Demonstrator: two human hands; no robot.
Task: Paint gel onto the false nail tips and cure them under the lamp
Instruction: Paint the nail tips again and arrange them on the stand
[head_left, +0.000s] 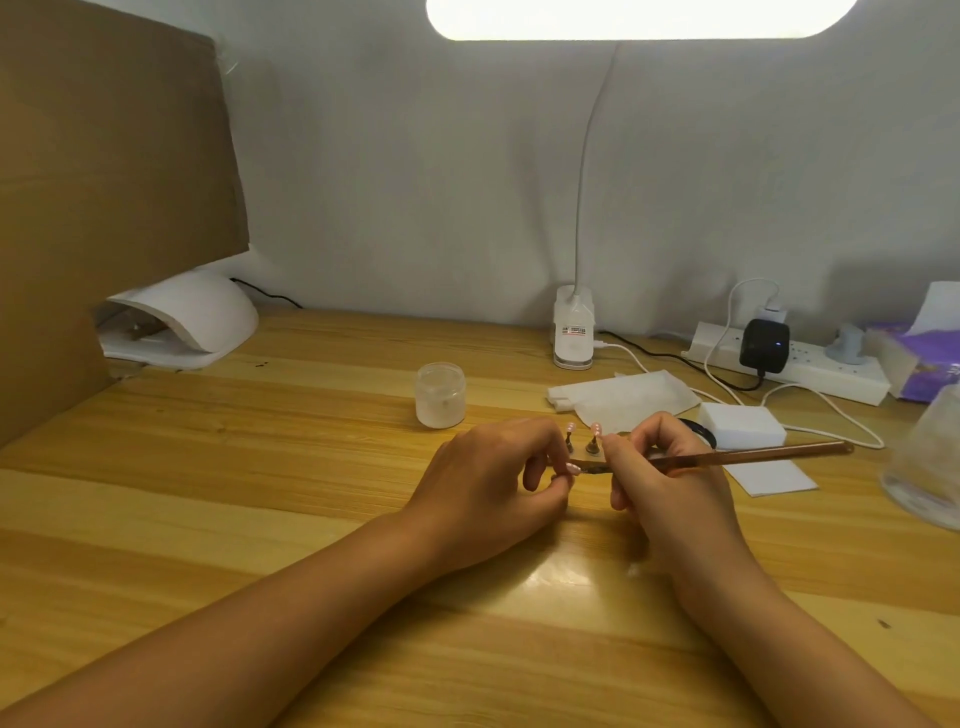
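**Head view.** The left hand (493, 478) is pinching, between thumb and curled fingertips, the little holder carrying a small pale-pink plastic false nail tip (573, 468). It is holding the tip just above the pale wooden table (260, 467) at mid-frame. The right hand (660, 467) is gripping a slim copper-brown gel brush (753, 453) pen-fashion near its working end. The handle is pointing away to the right and the bristle end is lying at the tip; whether the bristles are actually touching the nail surface is too small to tell. Two further pink nail tips on dark stands (596, 430) are standing just behind, between the hands. A small frosted white plastic jar (440, 395) is sitting near, behind the left hand. The white dome-shaped curing lamp (192, 317) is sitting well apart at far left.

**Handling (judgement).** The tip is appearing very light, thin and glossy, so a firm stroke is likely to flex it or make it skid. Wet gel is also liable to smear at any touch. The holder beneath the tip is therefore offering the safe place to grip. The painted face is best left untouched while it is being carried to the lamp.
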